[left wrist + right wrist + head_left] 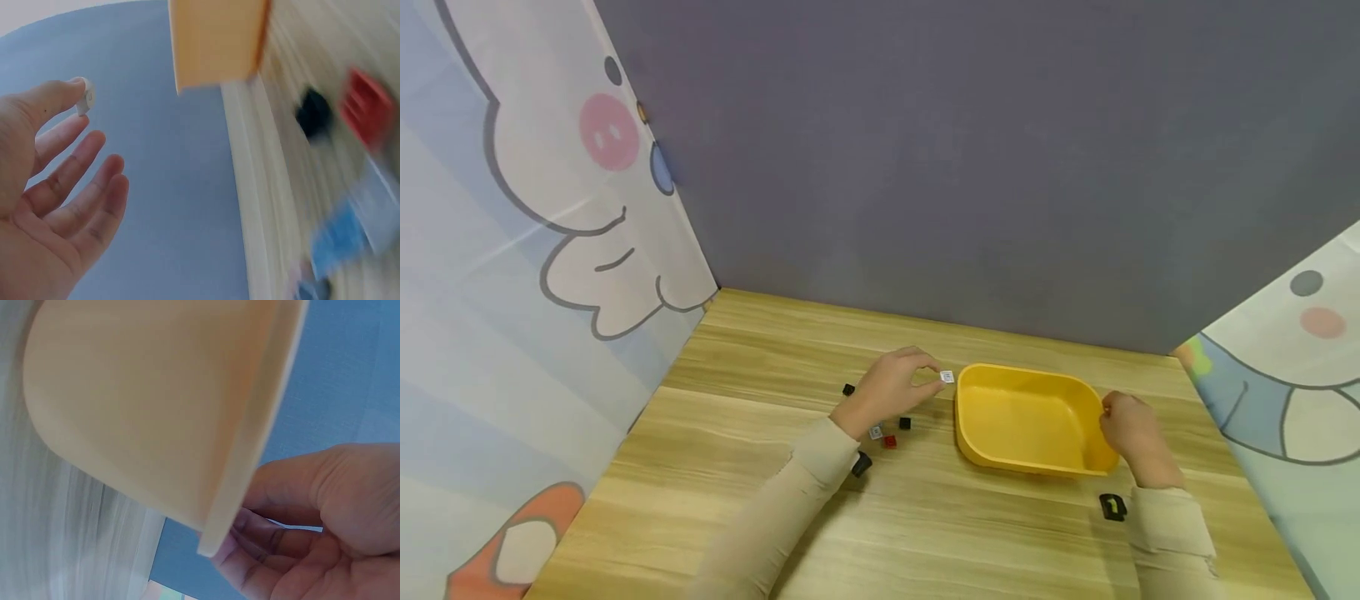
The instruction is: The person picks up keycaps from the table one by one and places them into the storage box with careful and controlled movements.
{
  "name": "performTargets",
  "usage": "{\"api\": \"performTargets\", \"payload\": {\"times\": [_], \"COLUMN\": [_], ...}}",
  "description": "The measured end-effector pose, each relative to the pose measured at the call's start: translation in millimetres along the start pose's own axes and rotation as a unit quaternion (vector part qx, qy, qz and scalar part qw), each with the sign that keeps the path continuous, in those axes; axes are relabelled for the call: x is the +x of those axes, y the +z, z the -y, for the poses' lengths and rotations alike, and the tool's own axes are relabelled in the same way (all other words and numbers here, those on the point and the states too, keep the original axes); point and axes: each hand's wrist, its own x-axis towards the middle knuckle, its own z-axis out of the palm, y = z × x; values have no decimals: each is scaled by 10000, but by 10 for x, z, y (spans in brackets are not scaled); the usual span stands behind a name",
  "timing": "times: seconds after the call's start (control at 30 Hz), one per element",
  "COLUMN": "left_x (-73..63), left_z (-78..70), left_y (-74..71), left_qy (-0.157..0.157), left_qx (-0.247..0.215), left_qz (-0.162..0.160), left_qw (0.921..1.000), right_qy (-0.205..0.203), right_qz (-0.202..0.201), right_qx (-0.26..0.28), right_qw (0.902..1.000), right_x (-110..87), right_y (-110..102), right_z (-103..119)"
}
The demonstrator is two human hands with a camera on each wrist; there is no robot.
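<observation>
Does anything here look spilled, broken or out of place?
Nothing stands out. The yellow tub is upright and looks intact; the left hand pinches a white piece. Other pieces lie loose on the table, without visible damage.

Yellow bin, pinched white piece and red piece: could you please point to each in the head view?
Yellow bin [1024, 419], head view: bare inside floor.
Pinched white piece [947, 377], head view: middle of visible face.
Red piece [890, 442], head view: middle of visible face.
</observation>
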Motion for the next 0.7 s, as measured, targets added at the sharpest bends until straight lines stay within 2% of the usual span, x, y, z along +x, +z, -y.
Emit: {"api": "performTargets", "payload": {"times": [0.17, 0.3, 0.47, 0.7], "left_x": [233, 358, 422, 425], "left_z": [-206, -327, -390, -398], "left_y": [180, 318, 430, 441], "left_qy": [179, 401, 510, 417], "left_qx": [9, 155, 175, 171], "left_qz": [234, 363, 420, 496], "left_qw": [9996, 9984, 9977, 9977], "right_qy": [-84, -30, -28, -80], "right_qz": [-172, -136, -143, -266], "right_qx": [-68, -37, -7, -10], "right_qw": [9998, 9999, 9999, 9996], "right_x": [6, 16, 18, 15], "right_y": [21, 38, 55, 46], "right_z": [2, -12, -8, -21]}}
